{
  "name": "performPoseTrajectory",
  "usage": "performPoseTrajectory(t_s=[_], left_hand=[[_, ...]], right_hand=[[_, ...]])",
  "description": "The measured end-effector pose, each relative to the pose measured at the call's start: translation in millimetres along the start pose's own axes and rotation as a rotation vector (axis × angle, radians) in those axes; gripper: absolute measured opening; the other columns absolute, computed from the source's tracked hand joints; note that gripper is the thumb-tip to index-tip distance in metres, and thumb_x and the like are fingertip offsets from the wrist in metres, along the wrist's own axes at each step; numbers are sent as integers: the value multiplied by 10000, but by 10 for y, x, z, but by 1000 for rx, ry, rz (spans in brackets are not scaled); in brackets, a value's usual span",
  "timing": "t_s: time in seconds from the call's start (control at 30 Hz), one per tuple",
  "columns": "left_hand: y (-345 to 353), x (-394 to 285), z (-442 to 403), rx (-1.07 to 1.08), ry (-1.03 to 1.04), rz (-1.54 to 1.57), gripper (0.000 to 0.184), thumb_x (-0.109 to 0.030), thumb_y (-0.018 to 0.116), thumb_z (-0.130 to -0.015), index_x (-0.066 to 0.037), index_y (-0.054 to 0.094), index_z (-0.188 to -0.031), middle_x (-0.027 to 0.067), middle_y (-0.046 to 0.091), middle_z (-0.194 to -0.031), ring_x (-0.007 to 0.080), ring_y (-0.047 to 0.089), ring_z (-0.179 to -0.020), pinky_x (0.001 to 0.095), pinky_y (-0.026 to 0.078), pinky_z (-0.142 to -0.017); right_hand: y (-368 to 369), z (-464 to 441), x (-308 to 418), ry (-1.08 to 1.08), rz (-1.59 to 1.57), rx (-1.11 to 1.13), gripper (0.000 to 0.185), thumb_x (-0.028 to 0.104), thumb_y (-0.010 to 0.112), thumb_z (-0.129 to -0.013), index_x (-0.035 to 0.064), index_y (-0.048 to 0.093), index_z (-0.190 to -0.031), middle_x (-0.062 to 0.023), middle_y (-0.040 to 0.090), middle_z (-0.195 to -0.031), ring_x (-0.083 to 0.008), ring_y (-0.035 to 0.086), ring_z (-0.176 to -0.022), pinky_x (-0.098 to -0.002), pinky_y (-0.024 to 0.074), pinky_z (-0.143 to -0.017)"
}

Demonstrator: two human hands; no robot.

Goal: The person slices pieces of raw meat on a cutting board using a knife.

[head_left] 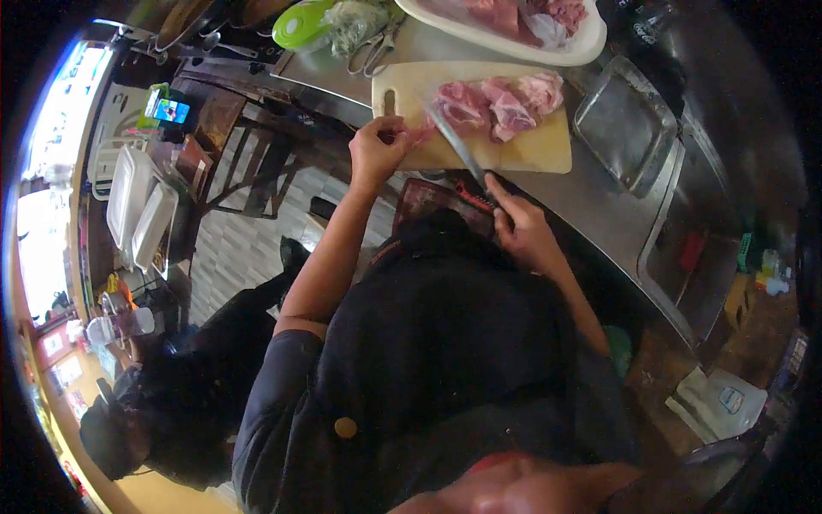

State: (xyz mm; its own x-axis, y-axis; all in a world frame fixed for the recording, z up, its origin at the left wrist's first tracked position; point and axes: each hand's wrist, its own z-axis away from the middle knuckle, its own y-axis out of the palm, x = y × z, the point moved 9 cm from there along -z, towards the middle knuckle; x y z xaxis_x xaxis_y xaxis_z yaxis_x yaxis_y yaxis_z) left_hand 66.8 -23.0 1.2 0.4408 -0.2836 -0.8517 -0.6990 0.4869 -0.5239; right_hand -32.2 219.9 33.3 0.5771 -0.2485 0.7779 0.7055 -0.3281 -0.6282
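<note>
My right hand (524,224) is wrapped round the handle of a knife (460,147), whose blade points away from me over the cutting board (548,154). The blade's tip touches or overlaps the left end of the raw meat (512,116); I cannot tell how deep it sits. At the board's near left edge, my left hand (377,152) pinches a thin pink strip of meat (417,135). That strip reaches toward the blade. Several pink pieces with pale fat lie in a row across the board's upper half.
A white tub (505,43) with more raw meat stands behind the board. Scissors (373,56) and a green-lidded item (300,24) lie at back left. A metal tray (625,124) sits right, beside a sink (685,265). Another person (201,377) in dark clothes is at lower left.
</note>
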Motion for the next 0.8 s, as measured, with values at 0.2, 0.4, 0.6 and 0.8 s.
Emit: performPoseTrajectory(t_s=[0.2, 0.4, 0.6, 0.8], left_hand=[[-84, 114, -14, -4, -109, -7, 274, -208, 740, -666, -6, 678, -840, 106, 676, -732, 152, 653, -683, 285, 516, -672], [-112, 58, 0, -46, -48, -33, 225, -181, 728, -673, -2, 680, -801, 99, 676, -715, 145, 649, -657, 274, 515, -655], [61, 167, 6, -15, -25, 215, 168, -108, 715, -663, 11, 671, -774, 65, 670, -708, 89, 624, -650, 234, 500, -636], [123, -371, 140, 126, 32, 498, 203, -42, 661, -719, 8, 648, -916, 78, 669, -744, 93, 629, -673, 229, 494, -649]], right_hand=[[285, 244, -174, 122, -60, 224, 638, 5, 533, -796, 171, 360, -1388, -212, 574, -1117, -353, 595, -968, -393, 481, -853], [309, 246, -35, -125, -101, 64, 652, -51, 546, -766, 130, 393, -1374, -206, 594, -853, -316, 602, -737, -365, 477, -701], [461, 26, -14, 24, -95, 192, 626, -18, 497, -802, 72, 315, -1395, -254, 586, -1048, -383, 578, -971, -407, 451, -889], [430, -168, 18, -37, -174, 83, 551, 10, 488, -825, 63, 380, -1362, -271, 548, -1160, -359, 566, -1058, -364, 430, -922]])
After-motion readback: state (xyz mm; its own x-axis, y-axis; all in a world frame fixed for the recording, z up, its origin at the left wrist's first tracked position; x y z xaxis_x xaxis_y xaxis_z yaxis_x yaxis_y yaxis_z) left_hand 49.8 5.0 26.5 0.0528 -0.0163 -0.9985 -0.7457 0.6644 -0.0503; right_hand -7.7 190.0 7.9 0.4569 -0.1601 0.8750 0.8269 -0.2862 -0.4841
